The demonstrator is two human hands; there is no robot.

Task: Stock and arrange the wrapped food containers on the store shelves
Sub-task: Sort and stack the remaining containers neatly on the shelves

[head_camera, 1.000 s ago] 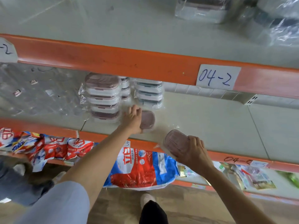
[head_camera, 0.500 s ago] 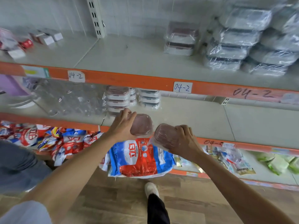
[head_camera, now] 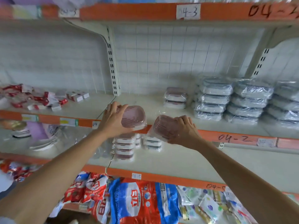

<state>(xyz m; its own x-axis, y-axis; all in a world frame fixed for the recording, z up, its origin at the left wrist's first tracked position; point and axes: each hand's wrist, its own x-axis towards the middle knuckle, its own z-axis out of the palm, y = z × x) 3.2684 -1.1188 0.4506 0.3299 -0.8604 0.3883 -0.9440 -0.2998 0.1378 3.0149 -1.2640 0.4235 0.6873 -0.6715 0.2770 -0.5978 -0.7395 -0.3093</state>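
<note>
Centre of frame: the left hand [head_camera: 113,121] grips one wrapped pink container [head_camera: 133,116], the right hand [head_camera: 182,130] another [head_camera: 163,126], both at the shelf edge [head_camera: 208,135]. The small pink stack [head_camera: 176,97] lies up and right, nearer the right hand.

Two held containers [head_camera: 133,116] [head_camera: 163,126] side by side at shelf front edge [head_camera: 234,137]; wrapped stacks [head_camera: 213,101] behind, toward right back corner.
</note>
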